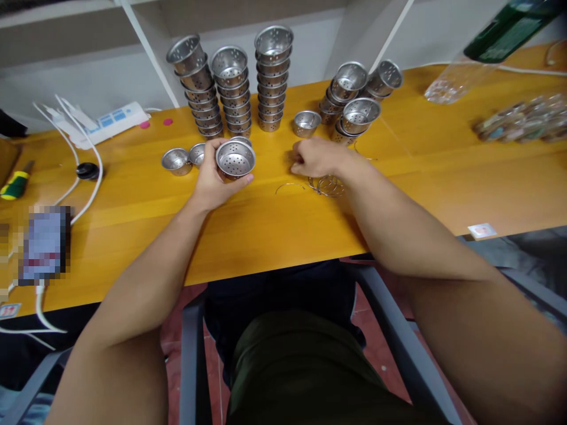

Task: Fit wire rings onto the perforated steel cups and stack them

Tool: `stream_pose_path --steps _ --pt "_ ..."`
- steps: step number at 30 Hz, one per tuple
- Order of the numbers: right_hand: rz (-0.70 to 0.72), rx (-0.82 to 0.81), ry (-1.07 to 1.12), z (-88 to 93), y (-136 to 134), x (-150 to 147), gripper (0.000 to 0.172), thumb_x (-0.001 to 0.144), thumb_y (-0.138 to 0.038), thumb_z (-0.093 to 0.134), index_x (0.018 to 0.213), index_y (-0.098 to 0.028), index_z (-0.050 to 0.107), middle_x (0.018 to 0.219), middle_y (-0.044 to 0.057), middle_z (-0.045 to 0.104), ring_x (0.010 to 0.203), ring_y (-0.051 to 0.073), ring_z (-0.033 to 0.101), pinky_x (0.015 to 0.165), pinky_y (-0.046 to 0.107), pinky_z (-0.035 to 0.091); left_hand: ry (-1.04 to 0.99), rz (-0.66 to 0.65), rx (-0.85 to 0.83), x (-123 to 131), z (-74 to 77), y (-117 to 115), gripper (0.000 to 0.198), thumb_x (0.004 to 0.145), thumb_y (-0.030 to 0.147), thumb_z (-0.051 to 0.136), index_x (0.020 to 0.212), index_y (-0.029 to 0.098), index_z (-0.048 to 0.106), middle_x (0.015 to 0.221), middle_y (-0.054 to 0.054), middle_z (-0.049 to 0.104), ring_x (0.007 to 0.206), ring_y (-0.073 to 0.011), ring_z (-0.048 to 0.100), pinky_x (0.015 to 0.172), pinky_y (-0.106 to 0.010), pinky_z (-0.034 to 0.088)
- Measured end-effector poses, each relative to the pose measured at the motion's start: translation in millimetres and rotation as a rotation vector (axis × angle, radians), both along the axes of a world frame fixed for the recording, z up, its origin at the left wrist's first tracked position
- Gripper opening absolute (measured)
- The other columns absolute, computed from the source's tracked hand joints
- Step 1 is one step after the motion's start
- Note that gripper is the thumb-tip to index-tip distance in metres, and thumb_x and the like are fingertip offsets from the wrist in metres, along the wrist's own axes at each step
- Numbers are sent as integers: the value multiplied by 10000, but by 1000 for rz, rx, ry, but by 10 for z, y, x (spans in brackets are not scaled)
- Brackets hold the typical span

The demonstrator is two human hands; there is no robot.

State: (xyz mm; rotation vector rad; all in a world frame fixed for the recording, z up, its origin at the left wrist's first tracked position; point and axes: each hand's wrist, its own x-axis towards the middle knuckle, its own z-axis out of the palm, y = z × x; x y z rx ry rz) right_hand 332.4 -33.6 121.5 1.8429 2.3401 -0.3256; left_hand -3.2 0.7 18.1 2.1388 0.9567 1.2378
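Note:
My left hand point(211, 180) grips a perforated steel strainer cup point(235, 159) just above the yellow wooden table point(274, 218), its open mouth turned toward me. My right hand point(315, 158) rests on the table with its fingers curled in a pinch, what they hold too small to make out. Thin wire rings point(328, 185) lie in a small pile right under that wrist, and one loose wire arc point(290, 186) lies between the hands.
Three tall stacks of strainer cups point(234, 88) stand at the back, a tumbled heap of cups point(354, 97) to their right, single cups point(176, 160) on the left. A power strip point(106, 123), white cables, a screwdriver point(15, 184) and a clear bottle point(460, 79) lie around.

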Motion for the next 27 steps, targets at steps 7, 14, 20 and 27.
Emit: stream_pose_path --steps 7,14,20,27 --pt "-140 100 673 46 -133 -217 499 1152 -321 765 1648 -267 782 1382 120 942 1097 299 897 1046 476 781 -13 -49 -28 -4 -44 38 1078 910 794 1147 1695 346 559 1707 -165 748 1634 -468 805 1427 -717 696" --pt "-23 138 1120 -211 -107 -403 588 1175 -851 876 1264 -270 865 1107 120 882 847 276 823 779 456 773 -58 -143 -62 81 -181 37 1114 949 1042 994 1690 362 516 1659 -161 763 1525 -421 854 1296 -635 765" --pt "199 279 1287 -531 50 -480 641 1123 -858 973 1145 -226 865 880 48 741 765 193 633 670 332 587 -63 -190 -10 154 -183 -1 1118 944 1040 1000 1662 305 559 1572 -152 789 1439 -394 872 1266 -587 766" --pt "241 398 1140 -593 32 -552 236 1198 -409 898 1136 -184 933 874 33 723 816 184 592 750 326 509 -66 -211 13 173 -183 -31 1038 991 961 1021 1670 327 558 1553 -138 786 1439 -403 871 1267 -616 754"
